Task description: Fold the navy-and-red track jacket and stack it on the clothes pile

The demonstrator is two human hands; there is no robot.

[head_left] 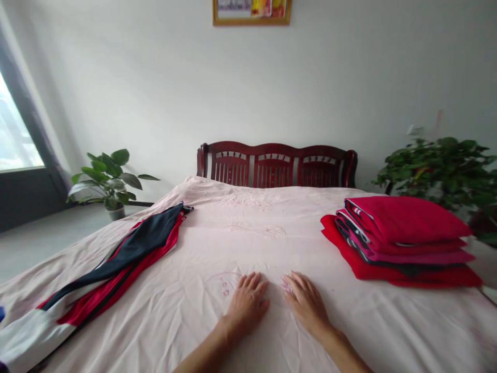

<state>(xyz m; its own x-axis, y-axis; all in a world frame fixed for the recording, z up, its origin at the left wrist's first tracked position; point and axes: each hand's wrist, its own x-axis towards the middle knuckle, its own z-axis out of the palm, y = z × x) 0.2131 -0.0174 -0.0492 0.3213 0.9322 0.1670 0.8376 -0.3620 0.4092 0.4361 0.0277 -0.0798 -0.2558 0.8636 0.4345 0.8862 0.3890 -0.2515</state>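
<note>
My left hand (248, 299) lies palm down on the pale pink bedsheet (217, 254), its fingers stretched forward. Just to its right, my right hand (305, 299) rests flat on the same sheet with fingers slightly apart. Neither hand holds anything. Left of them, navy, red and white garments (140, 243) lie lengthwise along the bed, their near end cut off by the frame. On the right sits a stack of folded clothes (407, 220), mostly red, with navy and magenta layers showing at the sides.
Behind the bed stands a dark red wooden bench back (274, 166) with slatted panels. Potted plants flank it, one on the left floor (111, 176) and a bushier plant (438, 171) at right. A framed picture (251, 13) hangs above; a window (17, 124) is far left.
</note>
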